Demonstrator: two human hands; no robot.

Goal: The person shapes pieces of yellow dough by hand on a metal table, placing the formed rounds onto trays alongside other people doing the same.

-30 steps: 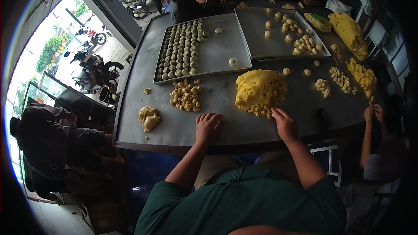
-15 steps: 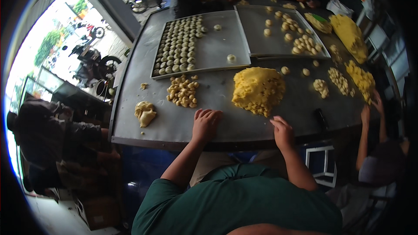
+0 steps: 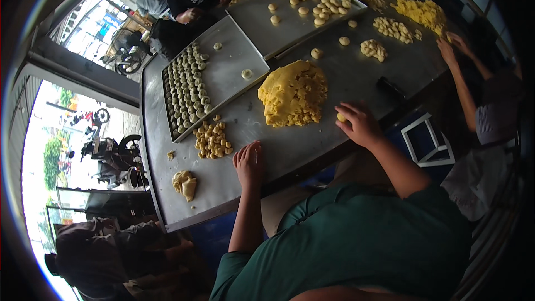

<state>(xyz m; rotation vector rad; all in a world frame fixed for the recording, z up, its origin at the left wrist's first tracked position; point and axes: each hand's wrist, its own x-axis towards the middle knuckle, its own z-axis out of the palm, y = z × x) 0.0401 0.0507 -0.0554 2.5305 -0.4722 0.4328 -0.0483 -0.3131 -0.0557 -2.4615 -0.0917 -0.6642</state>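
Filling the middle of the view, a metal table carries everything handled here. Along its far edge lies one shallow tray, pale dough balls gathered toward its right end; the other tray sits nearer the table's left edge, with rows of small greenish balls packed along its left side. A yellow mound stands between the trays and the table's near edge. To its right, at that edge, the right hand is nearly closed, thumb and fingers pinching a small yellow piece. The left hand rests by the near edge, palm down, fingers slightly bent; whether anything is under it, I cannot tell. Just beyond it is a heap of dough nuggets. A smooth dough lump lies toward the near left corner. Smallest is that pinched yellow piece, well apart from the mound.
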